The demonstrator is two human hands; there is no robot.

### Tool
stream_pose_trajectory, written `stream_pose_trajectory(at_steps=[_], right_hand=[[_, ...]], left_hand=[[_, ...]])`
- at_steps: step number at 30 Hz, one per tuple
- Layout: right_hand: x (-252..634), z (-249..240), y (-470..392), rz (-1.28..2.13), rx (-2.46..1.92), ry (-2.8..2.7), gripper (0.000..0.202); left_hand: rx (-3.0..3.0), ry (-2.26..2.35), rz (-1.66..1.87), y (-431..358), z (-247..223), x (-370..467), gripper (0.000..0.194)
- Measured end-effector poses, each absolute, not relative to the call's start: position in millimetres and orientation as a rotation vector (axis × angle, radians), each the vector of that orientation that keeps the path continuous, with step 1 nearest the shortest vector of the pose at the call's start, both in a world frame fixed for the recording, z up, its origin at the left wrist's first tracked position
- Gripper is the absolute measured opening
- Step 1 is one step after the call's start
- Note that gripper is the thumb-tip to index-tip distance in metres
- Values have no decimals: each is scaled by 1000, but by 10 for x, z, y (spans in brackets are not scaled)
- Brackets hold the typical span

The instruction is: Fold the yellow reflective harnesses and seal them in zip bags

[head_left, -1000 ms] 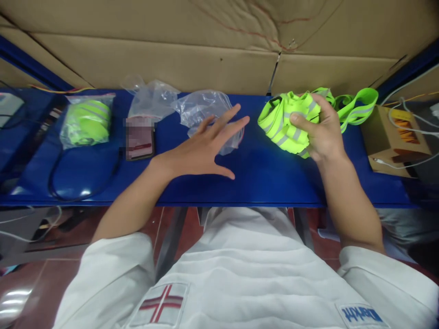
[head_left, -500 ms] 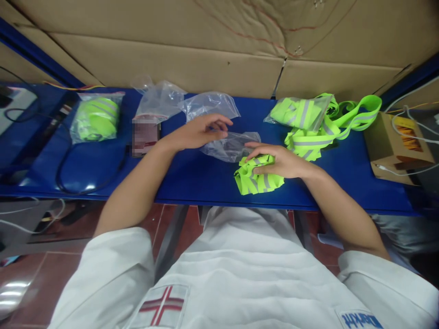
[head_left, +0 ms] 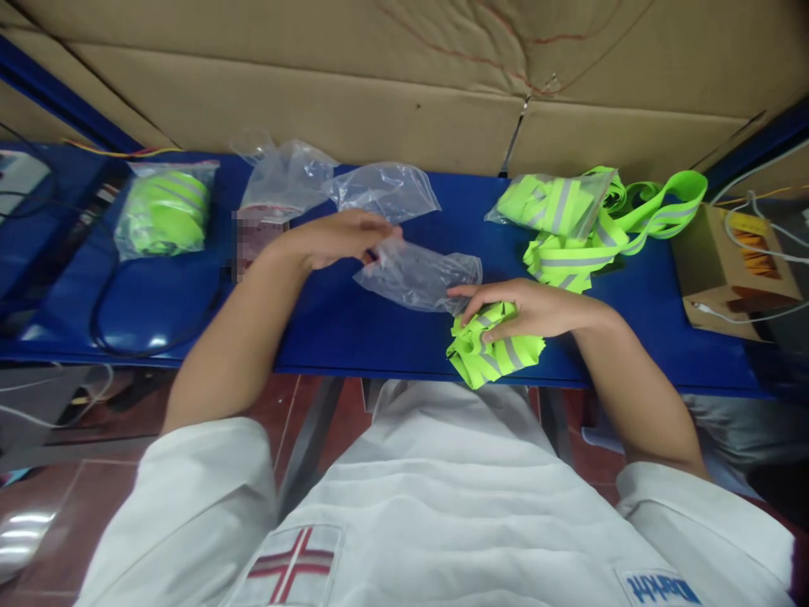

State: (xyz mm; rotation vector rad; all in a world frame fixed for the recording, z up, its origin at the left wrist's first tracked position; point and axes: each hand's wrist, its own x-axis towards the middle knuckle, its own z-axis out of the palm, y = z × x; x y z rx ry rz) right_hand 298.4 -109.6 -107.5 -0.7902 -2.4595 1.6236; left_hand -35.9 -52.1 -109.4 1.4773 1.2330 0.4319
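Note:
My left hand [head_left: 354,239] is closed on the left end of a clear plastic bag [head_left: 417,274], fingertips pinching its edge. The bag is flat and crumpled, with nothing visible inside. My right hand [head_left: 524,309] grips a bundled fluorescent yellow-green reflective strap [head_left: 496,350] with grey stripes, near the table's front edge. Its index finger reaches out over the bag's right end; whether it touches the plastic I cannot tell. Two more clear bags, a left one [head_left: 291,177] and a right one [head_left: 385,190], lie behind my left hand.
A bagged strap [head_left: 165,211] sits at the left of the blue table [head_left: 354,341]. At right are another bagged strap [head_left: 547,206], loose strap [head_left: 670,206] and a cardboard box [head_left: 714,270] with white cables. A black cable [head_left: 94,316] curves at left. Cardboard panels [head_left: 316,101] stand behind.
My left hand has come down and taken hold of the bag's left end, lifting it slightly. My right hand has shifted a little right and towards me with the strap bundle.

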Motion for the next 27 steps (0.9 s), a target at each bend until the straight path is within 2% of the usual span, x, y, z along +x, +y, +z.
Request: stream_pose_trajectory(at_steps=[3,8,10,15,19,23,25,27], right_hand=[[2976,-1053,-1130,1589,-795,-2476,35],[3002,-986,-1161,1563,-787,-2479,32],[3027,-919,-1190,1529,-767,-2464,30],[2991,-862,-1245,1566,-712,-2429,27],[2915,-1027,-1163,1599,-879,-2424,37],[2911,-1107,-1073,1665,-1054,-2385,48],[2913,-1093,-1066,1680,-1084,-2366,49],[2908,-1070,-1077,1691,-1101,-2345,48]], left_hand=[[1589,1099,115,-545,-1051,-436,40],[1553,988,17,-602,-905,-501,48],[1525,979,72,-623,-890,-474,48],[1468,1023,479,-662,-1117,-193,33],[1408,1061,563,-669,-1293,-24,31],[1534,962,589,-644,-1192,-194,48],[1634,861,429,-632,-1104,-320,59],[1702,817,268,-625,-1053,-396,59]])
